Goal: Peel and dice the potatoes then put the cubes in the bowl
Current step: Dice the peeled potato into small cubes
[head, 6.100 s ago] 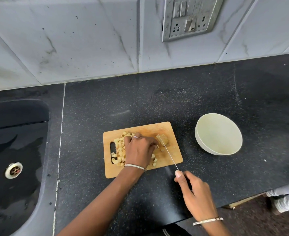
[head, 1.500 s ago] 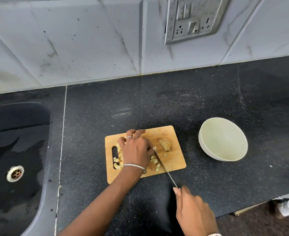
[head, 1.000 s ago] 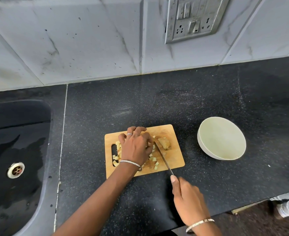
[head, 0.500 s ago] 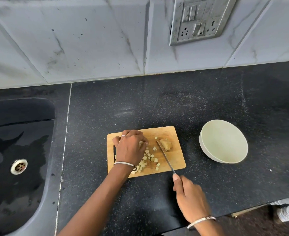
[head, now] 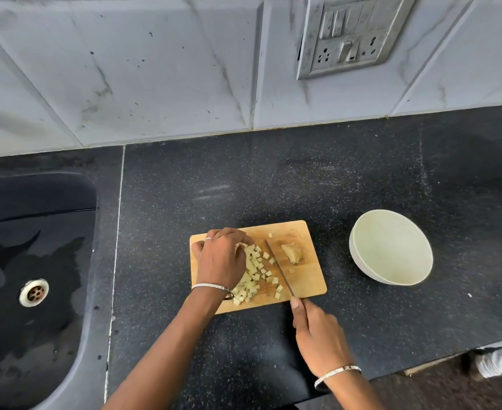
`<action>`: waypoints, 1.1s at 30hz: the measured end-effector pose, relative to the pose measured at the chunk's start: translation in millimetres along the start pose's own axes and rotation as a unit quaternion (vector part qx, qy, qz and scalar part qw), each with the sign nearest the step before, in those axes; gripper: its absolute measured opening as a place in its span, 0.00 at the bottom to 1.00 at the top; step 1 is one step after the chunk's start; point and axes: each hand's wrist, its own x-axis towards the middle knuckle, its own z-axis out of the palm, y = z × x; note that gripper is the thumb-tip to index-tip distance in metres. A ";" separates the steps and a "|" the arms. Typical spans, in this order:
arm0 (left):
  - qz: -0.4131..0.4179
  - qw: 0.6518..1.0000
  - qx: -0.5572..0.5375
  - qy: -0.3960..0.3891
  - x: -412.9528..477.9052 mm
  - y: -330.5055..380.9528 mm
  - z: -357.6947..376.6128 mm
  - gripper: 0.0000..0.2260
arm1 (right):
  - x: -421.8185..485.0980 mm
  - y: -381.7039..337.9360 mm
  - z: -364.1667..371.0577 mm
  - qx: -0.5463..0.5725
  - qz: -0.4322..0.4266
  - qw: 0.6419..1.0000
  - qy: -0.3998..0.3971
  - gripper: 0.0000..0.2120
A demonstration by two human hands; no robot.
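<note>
Many potato cubes point(head: 254, 273) lie heaped on the cutting board point(head: 306, 280), between the curled left hand point(head: 220, 261) and the knife point(head: 279, 269) blade, probably corralled. Whether its fingers hold any is hidden. Right hand point(head: 317, 340) grips the handle. One uncut chunk point(head: 292, 253) lies beyond the blade. Bowl point(head: 391, 247) farther right, no cubes yet.

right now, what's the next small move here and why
Probably shift the left hand from the potato cubes to the uncut potato chunk right of the knife blade and steady it for dicing. The right hand grips the knife on the cutting board, that chunk is still whole, and the bowl holds nothing yet.
</note>
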 end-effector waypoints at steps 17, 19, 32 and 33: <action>0.029 0.998 -0.039 0.031 8.7 4.5 -2.4 0.07 | 10.4 -9.5 0.3 0.021 0.017 1.000 0.001 0.19; 0.039 0.998 -0.039 0.025 8.4 7.0 -3.0 0.09 | 2.2 -12.0 1.6 0.034 0.002 0.999 -0.015 0.19; 0.108 0.993 -0.050 0.030 -1.5 44.5 20.5 0.13 | -42.8 30.1 -17.9 0.077 0.068 0.985 0.141 0.15; 0.110 0.993 -0.037 0.021 -0.7 46.7 24.4 0.11 | -44.2 33.9 -19.0 0.081 0.083 0.981 0.157 0.15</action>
